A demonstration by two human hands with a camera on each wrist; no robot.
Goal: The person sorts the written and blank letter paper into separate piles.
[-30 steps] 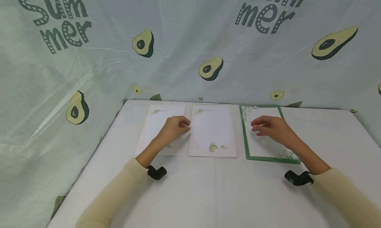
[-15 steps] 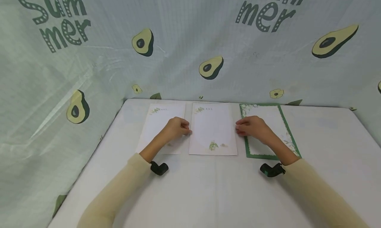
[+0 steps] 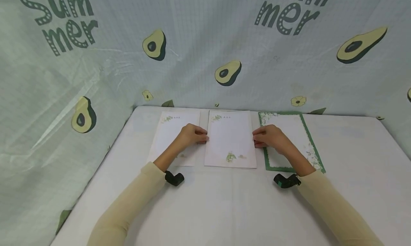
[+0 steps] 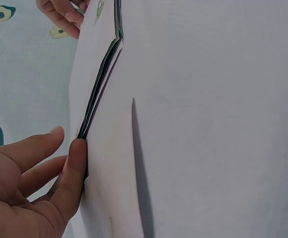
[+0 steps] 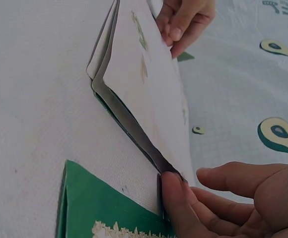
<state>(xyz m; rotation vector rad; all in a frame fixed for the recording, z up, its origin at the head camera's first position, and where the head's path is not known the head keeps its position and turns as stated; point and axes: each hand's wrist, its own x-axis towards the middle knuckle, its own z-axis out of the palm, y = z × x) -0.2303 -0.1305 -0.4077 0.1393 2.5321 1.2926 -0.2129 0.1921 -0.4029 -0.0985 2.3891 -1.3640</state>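
In the head view, a stack of white paper sheets (image 3: 229, 139) with green leaf prints lies in the middle of the table. My left hand (image 3: 189, 137) touches its left edge with the fingertips, above another white printed sheet (image 3: 160, 149). On the opposite side, my right hand (image 3: 273, 139) has its fingertips at the stack's right edge, over a green-bordered sheet (image 3: 293, 123). The left wrist view shows dark layers along the stack's edge (image 4: 102, 74) at my fingertips. From the right wrist, the stack's layers (image 5: 129, 119) gape slightly, and a fingertip presses against them.
A white cloth covers the table (image 3: 208, 203). Behind it and to the left hangs a pale curtain (image 3: 192, 42) printed with avocados and lettering. In the right wrist view, the green sheet's corner (image 5: 94, 193) lies close beside the stack.
My right hand has moved left from over the green-bordered sheet to the middle stack's right edge. My left hand has edged slightly right, and the stack's top has shifted a little right.
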